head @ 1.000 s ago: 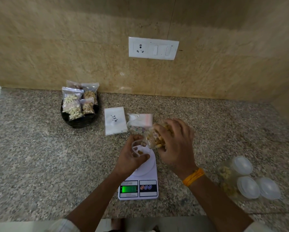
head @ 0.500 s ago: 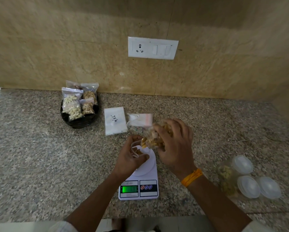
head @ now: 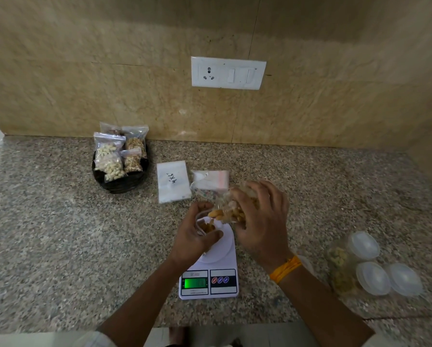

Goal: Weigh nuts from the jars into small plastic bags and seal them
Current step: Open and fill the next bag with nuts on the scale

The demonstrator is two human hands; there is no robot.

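Right hand: the right hand (head: 260, 216) has its fingers curled round a clear jar (head: 231, 209) of nuts, tipped with its mouth down toward the bag.
Left hand: the left hand (head: 197, 234) pinches a small plastic bag (head: 204, 225) by its rim, holding it open over the scale's round pan; a few nuts already lie inside.
Scale: the white scale (head: 209, 279) sits under both hands, its green display lit, digits too blurred to read.
Risk: nuts could miss the narrow bag mouth and scatter onto the pan, since the jar opening looks wider than the bag; a quick tilt would likely overshoot the weight.
Left-hand pressure: any pull or push on the bag probably skews the reading.
Surface: speckled granite counter (head: 59, 246); beyond the scale lie empty bags (head: 173, 185); far left of it a black basket (head: 121, 181) of filled bags; right of it more lidded jars (head: 365, 269).
Room: tan stone wall with a white socket plate (head: 228, 73) above the scale.
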